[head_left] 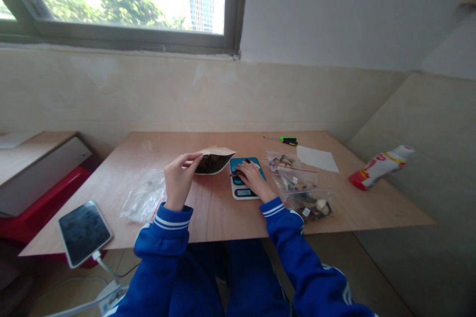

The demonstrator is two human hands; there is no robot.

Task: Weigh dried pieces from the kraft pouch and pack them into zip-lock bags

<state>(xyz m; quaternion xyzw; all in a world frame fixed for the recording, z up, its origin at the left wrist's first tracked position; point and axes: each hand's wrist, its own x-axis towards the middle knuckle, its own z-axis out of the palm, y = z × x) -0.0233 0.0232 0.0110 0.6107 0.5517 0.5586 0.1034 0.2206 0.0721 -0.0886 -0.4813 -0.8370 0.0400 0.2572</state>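
My left hand (179, 177) is raised over the wooden table (208, 208), its fingers pinching the rim of an open kraft paper pouch (214, 159) with dark contents showing inside. My right hand (250, 177) rests on the blue platform of a small kitchen scale (243, 190), fingers curled over some small dark pieces there. The pouch's mouth faces the scale, just left of it. Both sleeves are blue with white stripes.
Several clear zip bags (303, 193) with dark and pale pieces lie right of the scale. An empty clear bag (143, 198) and a charging phone (84, 232) lie left. A green-handled screwdriver (284, 139), white paper (317, 158) and a white-red bottle (379, 166) lie farther right.
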